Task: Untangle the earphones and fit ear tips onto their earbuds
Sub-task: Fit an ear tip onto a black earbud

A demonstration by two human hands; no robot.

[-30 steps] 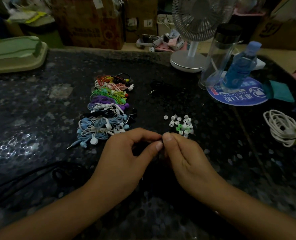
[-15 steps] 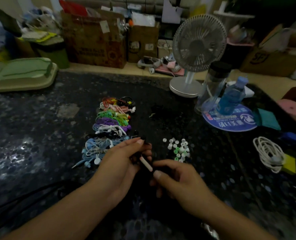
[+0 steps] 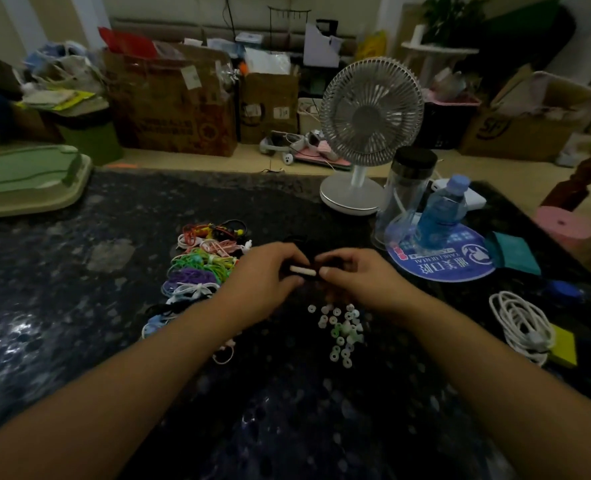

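Both hands are up over the tabletop (image 3: 79,334) now, meeting in the middle. My left hand (image 3: 266,271) has its fingers curled round a dark pair of earphones (image 3: 304,252), and a small white strip (image 3: 302,270), probably the tie that binds the bundle, bridges the gap to my right hand (image 3: 359,273), which pinches its other end. I'd say the bundle is held high and between both grips so the wire can be worked loose without dragging on anything below.

Just under the grip, toward me, lies the scatter of ear tips (image 3: 339,329), white and green, close enough to reach once an earbud is free. Left of the grip runs the row of coloured earphone bundles (image 3: 200,268), each tied; my left forearm cuts off its near end.

The black wire is hard to read against the dark stone, and I can't make out the earbuds themselves.
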